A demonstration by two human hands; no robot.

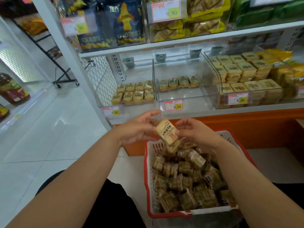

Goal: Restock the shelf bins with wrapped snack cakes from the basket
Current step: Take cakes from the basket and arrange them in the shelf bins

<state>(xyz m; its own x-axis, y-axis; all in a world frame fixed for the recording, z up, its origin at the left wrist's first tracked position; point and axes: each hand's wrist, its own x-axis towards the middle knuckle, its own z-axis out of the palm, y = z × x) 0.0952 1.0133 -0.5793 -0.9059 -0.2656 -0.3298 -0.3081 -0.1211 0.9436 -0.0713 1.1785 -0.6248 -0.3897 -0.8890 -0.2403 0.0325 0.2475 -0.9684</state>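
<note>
— Holding anything, those two hands?
— Yes. The left hand [136,129] and the right hand [195,131] both have their fingers curled round one wrapped snack cake [167,131], which is tilted, with its printed face toward the camera. A second wrapped cake [172,147] hangs just below it, touching it — I cannot tell which fingers pinch that one.
— And the rest of the cakes?
— Heaped in the red-and-white basket [148,162] directly under the hands, on the floor in front of the shelf.
— What about the bins?
— Three clear bins sit along the front edge of the lower shelf [197,112]. The left bin [98,102] holds two short rows of yellow packets [133,94] toward its front. The middle bin [185,96] has a single row of four packets [178,83] at its middle. The right bin [218,89] is stacked high with square packets [241,71].
— Price tags?
— One clipped to each bin's front — the middle tag [173,105] reads 8.00.
</note>
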